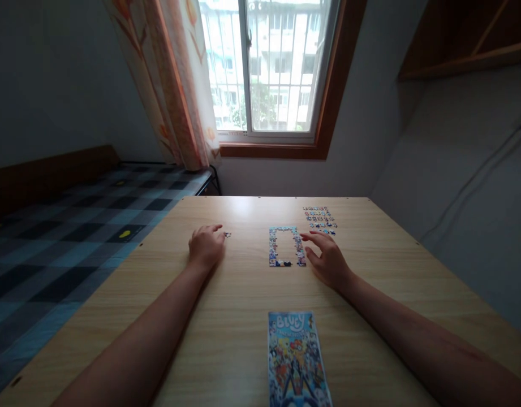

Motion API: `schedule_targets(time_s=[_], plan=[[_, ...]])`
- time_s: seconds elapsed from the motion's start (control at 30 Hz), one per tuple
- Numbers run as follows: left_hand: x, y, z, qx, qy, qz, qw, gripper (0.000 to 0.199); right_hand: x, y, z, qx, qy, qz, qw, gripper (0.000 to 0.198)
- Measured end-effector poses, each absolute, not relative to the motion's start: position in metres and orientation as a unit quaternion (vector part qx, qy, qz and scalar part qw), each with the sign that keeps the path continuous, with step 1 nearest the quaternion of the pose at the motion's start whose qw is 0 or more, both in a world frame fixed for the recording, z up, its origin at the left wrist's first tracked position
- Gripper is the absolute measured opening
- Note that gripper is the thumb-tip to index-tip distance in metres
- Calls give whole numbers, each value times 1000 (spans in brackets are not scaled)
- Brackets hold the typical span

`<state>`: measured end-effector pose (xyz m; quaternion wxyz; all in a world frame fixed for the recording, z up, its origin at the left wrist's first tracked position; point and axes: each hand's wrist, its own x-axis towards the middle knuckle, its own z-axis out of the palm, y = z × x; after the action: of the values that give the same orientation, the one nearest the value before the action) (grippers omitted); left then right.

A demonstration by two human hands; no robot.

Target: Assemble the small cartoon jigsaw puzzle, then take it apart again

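Note:
A jigsaw puzzle border lies on the wooden table, joined into an upright rectangle with bare tabletop inside it and a gap near its lower right corner. My right hand is beside the border's right side, thumb and fingers apart, fingertips close to its edge; I see nothing held. To the left, my left hand rests on the table with its fingers loosely bent and parted. A few small puzzle pieces lie at its fingertips; whether they touch is too small to tell.
Rows of loose puzzle pieces lie behind my right hand. Nearer to me is a picture sheet or box lid marked "Bluey". The wooden table meets a checked bed on the left and a wall on the right.

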<state>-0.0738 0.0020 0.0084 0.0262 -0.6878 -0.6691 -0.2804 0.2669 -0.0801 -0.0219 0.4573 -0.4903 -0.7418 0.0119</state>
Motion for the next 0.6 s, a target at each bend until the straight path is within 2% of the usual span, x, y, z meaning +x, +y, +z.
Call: schedule_targets(time_s=[0.13,0.23,0.6], plan=[[-77,3,8,-680,-701,-213,12,41,267,-80,-23,-488,-742,13,461,35],[-71,0,10,-702,-690,-176,16,37,266,-80,-23,-484,-742,11,464,36],[-65,-4,12,-712,-683,-161,36,26,264,-80,-23,-468,-752,5,463,32]])
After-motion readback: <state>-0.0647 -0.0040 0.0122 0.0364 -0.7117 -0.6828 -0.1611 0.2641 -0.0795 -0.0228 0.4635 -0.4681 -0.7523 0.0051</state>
